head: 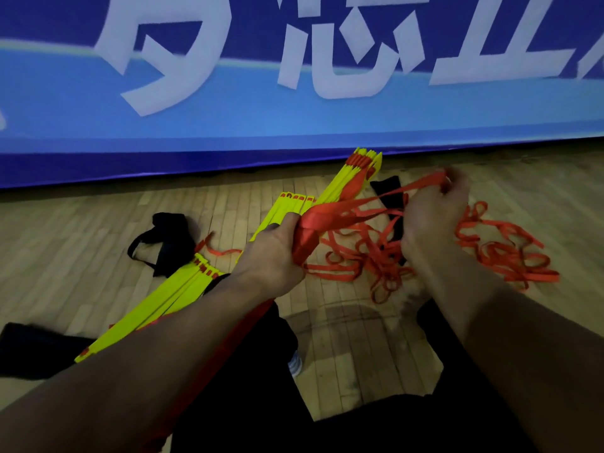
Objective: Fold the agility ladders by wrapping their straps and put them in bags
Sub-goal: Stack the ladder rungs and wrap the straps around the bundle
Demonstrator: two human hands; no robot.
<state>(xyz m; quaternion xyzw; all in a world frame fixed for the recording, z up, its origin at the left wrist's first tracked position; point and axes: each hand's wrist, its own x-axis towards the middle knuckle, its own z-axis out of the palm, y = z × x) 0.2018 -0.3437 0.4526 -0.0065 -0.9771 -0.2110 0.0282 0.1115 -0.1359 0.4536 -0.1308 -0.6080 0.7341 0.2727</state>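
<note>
Yellow ladder bundle [340, 188] at frame centre was gripped by the left hand [271, 253], while the right hand [434, 210] pinched its orange straps [366, 204].

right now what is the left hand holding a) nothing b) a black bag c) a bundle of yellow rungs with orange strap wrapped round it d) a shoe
c, the left hand grips the bundle of yellow rungs where the orange strap is wound round it, while the right hand pulls the strap taut.
</note>
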